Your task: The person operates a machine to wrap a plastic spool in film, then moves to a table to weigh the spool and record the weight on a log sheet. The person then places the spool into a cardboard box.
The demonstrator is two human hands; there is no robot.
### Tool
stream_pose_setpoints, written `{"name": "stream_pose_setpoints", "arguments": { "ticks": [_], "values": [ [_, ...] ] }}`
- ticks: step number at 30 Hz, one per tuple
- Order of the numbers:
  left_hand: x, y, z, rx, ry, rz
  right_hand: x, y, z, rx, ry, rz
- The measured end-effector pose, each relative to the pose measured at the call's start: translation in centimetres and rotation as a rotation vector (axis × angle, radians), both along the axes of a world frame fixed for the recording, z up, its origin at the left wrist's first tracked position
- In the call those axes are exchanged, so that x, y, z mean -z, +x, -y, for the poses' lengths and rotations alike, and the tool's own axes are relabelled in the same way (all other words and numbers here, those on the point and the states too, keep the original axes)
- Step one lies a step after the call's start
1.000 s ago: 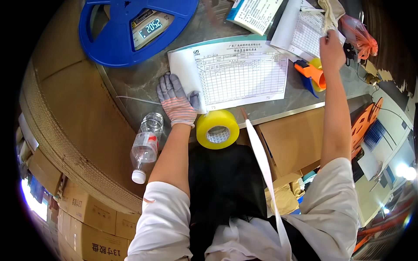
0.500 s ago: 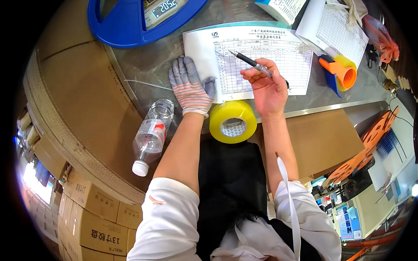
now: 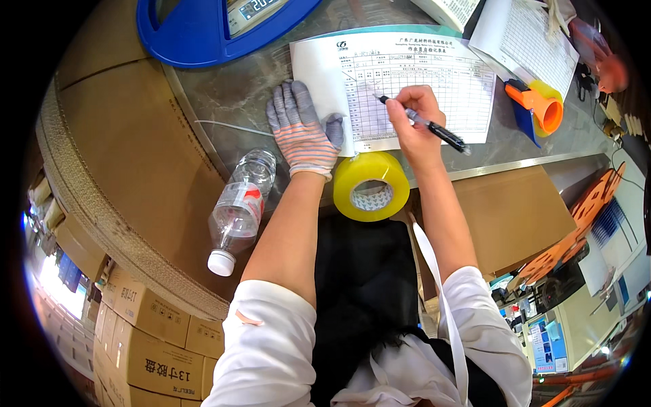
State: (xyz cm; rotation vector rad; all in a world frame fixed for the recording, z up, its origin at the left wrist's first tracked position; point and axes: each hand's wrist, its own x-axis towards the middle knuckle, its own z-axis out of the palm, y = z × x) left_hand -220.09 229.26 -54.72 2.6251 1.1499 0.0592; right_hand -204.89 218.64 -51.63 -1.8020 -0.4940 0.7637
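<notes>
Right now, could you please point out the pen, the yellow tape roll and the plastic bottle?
pen (image 3: 434, 127), head view, on its black barrel.
yellow tape roll (image 3: 349, 178), head view, on its outer band.
plastic bottle (image 3: 237, 207), head view, on its label.

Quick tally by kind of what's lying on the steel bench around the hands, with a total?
Paper forms: 3, one under both hands, two at the top right
Tape rolls: 1, yellow
Tape dispensers: 1, orange and blue
Pens: 1, in the right hand
Plastic bottles: 1, on its side
Blue reels: 1
Total: 8
</notes>
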Motion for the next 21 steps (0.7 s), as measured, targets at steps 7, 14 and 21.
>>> {"name": "stream_pose_setpoints", "arguments": {
  "ticks": [7,14,21],
  "values": [
    [0.0,0.0,0.0,0.012,-0.006,-0.001,2.9,0.1,-0.2,-0.158,0.012,0.215],
    [0.0,-0.1,-0.1,0.018,-0.016,-0.006,3.3,-0.2,-0.5,-0.109,0.026,0.260],
    [-0.2,0.1,0.0,0.015,-0.038,-0.013,3.2,-0.4,-0.2,-0.030,0.002,0.332]
  ]
}}
